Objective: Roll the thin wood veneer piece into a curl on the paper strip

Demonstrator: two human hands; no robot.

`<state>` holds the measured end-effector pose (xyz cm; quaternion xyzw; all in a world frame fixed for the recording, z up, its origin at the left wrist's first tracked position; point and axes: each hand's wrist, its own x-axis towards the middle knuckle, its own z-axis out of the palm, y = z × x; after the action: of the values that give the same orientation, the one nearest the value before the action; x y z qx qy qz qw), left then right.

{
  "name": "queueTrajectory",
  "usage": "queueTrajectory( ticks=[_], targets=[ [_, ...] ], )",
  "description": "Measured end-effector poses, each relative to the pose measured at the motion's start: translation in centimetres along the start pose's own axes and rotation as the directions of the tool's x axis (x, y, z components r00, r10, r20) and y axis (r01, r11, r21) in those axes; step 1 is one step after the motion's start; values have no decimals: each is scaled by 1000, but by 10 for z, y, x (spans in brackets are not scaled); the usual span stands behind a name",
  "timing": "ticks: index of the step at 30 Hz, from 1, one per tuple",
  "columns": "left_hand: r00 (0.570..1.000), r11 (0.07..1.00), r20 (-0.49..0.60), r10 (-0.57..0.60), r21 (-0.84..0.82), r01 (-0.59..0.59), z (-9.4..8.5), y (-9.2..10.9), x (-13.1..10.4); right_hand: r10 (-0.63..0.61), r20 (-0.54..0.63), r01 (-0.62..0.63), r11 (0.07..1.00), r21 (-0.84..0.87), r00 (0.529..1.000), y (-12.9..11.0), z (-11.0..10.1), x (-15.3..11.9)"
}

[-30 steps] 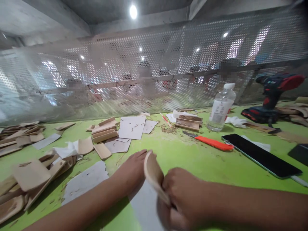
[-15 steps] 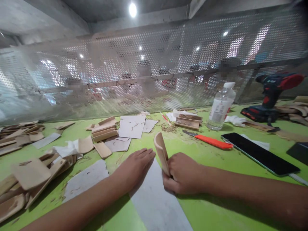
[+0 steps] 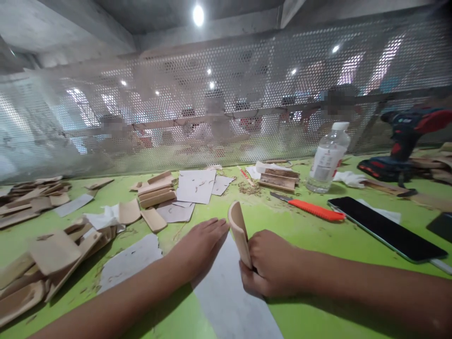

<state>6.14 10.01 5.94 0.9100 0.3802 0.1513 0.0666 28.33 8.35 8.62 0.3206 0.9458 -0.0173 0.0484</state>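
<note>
A curved piece of bamboo (image 3: 238, 230) stands on edge, tilted, in my right hand (image 3: 270, 263), whose fingers are closed around its near end. Its lower edge is over a pale grey strip of sheet (image 3: 233, 294), paper or sandpaper; whether it touches is hidden by the hand. My left hand (image 3: 199, 247) lies flat with fingers stretched out, resting on the strip's far left side and holding nothing. A torn pale sheet (image 3: 130, 259) lies left of that forearm.
Bamboo pieces (image 3: 54, 252) are heaped at the left. Further back lie stacked pieces (image 3: 157, 190) and square sheets (image 3: 196, 186). At the right are an orange utility knife (image 3: 318, 210) with its blade out, a phone (image 3: 384, 228), a water bottle (image 3: 326, 160) and a cordless drill (image 3: 400, 141).
My right hand and the bamboo piece have moved slightly towards me along the strip. My left hand stays in place. The whole view has shifted a little.
</note>
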Motion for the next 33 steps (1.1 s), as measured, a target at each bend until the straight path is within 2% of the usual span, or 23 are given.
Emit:
queueTrajectory(
  ticks=[13,33],
  targets=[
    [999,999,40,-32,-1,32,-6,6,2,15,7,-15,999,29,1000,0,-1,-2],
    [998,998,-45,-45,-56,43,-13,18,3,18,8,-18,993,115,1000,2,0,-1]
  ],
)
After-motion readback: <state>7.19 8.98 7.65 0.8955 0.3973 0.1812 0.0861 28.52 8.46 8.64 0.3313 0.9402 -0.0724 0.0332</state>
